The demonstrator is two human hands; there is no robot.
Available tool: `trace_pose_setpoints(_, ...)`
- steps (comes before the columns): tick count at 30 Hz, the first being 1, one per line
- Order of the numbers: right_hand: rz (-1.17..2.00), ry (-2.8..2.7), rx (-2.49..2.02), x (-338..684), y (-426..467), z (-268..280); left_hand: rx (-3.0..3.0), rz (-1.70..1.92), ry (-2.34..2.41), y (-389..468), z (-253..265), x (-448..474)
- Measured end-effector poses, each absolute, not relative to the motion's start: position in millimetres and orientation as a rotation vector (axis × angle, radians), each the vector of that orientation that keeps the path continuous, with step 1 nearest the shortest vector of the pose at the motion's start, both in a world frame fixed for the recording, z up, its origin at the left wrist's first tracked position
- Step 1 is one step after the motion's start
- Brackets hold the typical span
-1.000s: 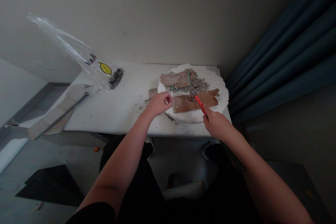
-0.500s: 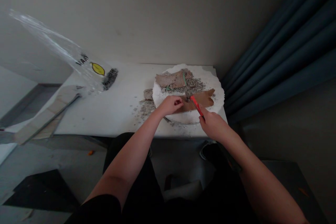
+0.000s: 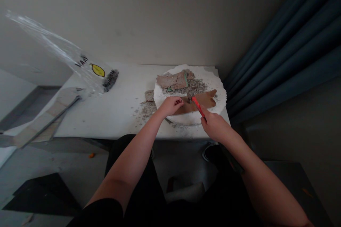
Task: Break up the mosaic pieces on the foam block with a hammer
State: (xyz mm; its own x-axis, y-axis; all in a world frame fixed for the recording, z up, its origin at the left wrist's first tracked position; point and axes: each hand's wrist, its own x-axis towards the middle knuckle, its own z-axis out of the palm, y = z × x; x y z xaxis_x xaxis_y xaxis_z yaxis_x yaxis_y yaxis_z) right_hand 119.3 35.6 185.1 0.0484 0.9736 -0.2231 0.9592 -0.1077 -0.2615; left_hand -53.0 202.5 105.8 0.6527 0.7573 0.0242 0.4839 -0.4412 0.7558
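My right hand (image 3: 215, 125) grips the red handle of a hammer (image 3: 197, 105). Its grey head rests on or just over a strip of brown cardboard (image 3: 205, 100). My left hand (image 3: 172, 105) is at the left end of that strip, thumb and fingers pinched together; what they hold, if anything, is too small to make out. Beneath the strip lies a round white pad (image 3: 220, 94) with an uneven edge. Behind the strip, grey crumbled bits (image 3: 197, 86) and a cracked brownish slab (image 3: 174, 81) with a green edge lie on the pad.
The white table (image 3: 106, 113) carries grey crumbs (image 3: 145, 111) left of the pad. A clear plastic bag (image 3: 66, 51) with a yellow print stands at the left, near a long thin bar (image 3: 53, 120). Dark blue curtains (image 3: 293, 53) hang at the right. A wall is behind the table.
The whole view has shifted very slightly. Both hands and the hammer stay in nearly the same place over the cardboard strip.
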Motion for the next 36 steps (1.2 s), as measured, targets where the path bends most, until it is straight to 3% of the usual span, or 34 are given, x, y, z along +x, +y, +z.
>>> trace_pose_setpoints(36, 0.489, -2.088, -2.239, 120.2, 35.8, 185.6, 2.313, 0.511, 0.933, 197.9, 101.8, -55.1)
